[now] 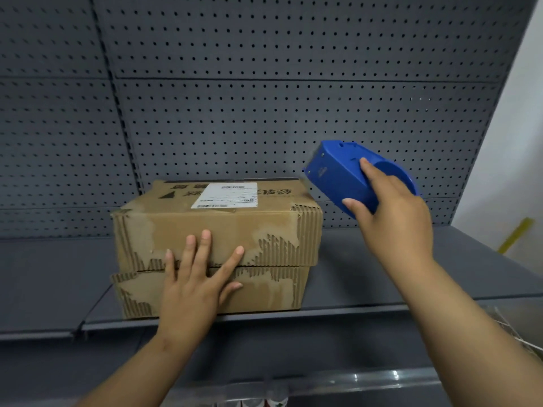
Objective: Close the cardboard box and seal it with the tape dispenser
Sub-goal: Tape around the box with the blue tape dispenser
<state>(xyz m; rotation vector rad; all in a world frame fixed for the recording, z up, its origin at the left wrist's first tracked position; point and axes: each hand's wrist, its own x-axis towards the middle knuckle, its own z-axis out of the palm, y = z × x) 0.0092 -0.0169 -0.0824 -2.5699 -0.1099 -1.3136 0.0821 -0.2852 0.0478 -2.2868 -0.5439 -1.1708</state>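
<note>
A worn brown cardboard box (264, 227) sits on a grey shelf (367, 274), its flaps folded down and a white shipping label on top. Its outer paper is torn, baring the corrugation. My left hand (195, 277) presses flat against the box's front face with fingers spread over the seam between the flaps. My right hand (393, 212) grips a blue tape dispenser (340, 171) and holds it in the air to the right of the box, above the shelf, clear of the cardboard. No tape strip is visible.
A grey pegboard wall (264, 98) backs the shelf close behind the box. A lower shelf edge (352, 377) with a clear plastic strip runs near the bottom. A wire rack (523, 333) pokes in at the right. White wall with a yellow strip stands far right.
</note>
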